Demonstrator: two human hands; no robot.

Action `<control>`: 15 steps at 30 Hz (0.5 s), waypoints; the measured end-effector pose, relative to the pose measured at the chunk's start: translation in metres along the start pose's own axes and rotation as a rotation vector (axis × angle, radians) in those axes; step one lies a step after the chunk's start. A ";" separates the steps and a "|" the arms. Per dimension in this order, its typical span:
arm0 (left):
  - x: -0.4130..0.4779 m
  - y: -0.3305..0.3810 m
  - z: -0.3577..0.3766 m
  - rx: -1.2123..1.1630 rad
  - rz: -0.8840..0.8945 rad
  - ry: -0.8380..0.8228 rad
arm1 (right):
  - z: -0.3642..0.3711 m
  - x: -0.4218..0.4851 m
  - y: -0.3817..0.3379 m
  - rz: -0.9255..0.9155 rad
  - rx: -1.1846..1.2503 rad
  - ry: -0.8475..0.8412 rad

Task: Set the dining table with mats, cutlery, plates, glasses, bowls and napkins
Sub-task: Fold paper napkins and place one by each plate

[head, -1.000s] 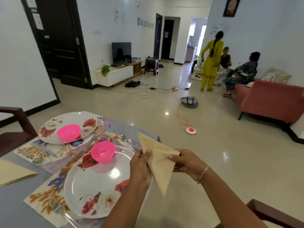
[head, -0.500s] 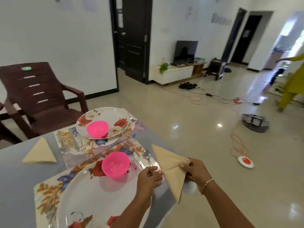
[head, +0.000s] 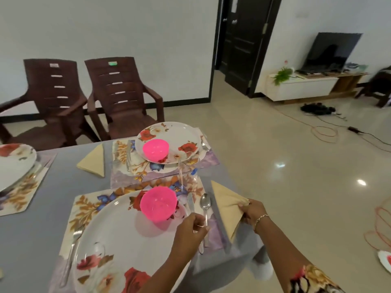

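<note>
A tiled living room with two brown plastic chairs [head: 118,98] against the wall lies behind a grey surface [head: 63,182] laid for a meal. On the near floral mat [head: 84,208] sits a large flowered plate [head: 118,235] with a pink bowl [head: 158,203] on its far rim; a fork [head: 70,252] lies to its left and a knife [head: 191,203] and spoon [head: 205,203] to its right. The far setting has the same mat, plate [head: 169,142] and pink bowl [head: 155,149], and a folded napkin [head: 94,160] lies flat just beside it, probably the model for this one.

The right hand [head: 252,211] has its grip clamped on one corner of a folded beige napkin [head: 227,206], which slants over the strip of surface between the spoon and the edge; I cannot tell whether it rests there or hangs just above. Holding it by the corner keeps the triangle from opening. The left hand [head: 191,228] hovers over the cutlery handles with fingers curled together; whether it pinches the spoon handle I cannot tell. It seems placed to keep the cutlery steady. The narrow strip leaves little room, so the napkin could slip off the edge.
</note>
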State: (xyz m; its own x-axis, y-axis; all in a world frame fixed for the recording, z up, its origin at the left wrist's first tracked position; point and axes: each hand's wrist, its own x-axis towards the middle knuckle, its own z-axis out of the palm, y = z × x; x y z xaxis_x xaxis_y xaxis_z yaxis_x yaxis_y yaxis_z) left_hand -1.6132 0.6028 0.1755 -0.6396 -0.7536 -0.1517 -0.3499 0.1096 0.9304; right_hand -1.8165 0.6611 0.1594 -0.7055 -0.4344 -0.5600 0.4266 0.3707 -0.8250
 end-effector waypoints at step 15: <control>0.004 -0.015 0.016 0.306 -0.023 0.064 | 0.037 0.027 0.042 -0.868 -1.266 -0.144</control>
State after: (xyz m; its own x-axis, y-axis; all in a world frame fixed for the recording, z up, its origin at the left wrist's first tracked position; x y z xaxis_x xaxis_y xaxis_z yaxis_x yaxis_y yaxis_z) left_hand -1.6210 0.6085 0.1560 -0.5880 -0.7964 -0.1414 -0.5598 0.2746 0.7818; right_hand -1.7968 0.6347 0.1071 -0.3838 -0.9232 -0.0213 -0.8691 0.3690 -0.3294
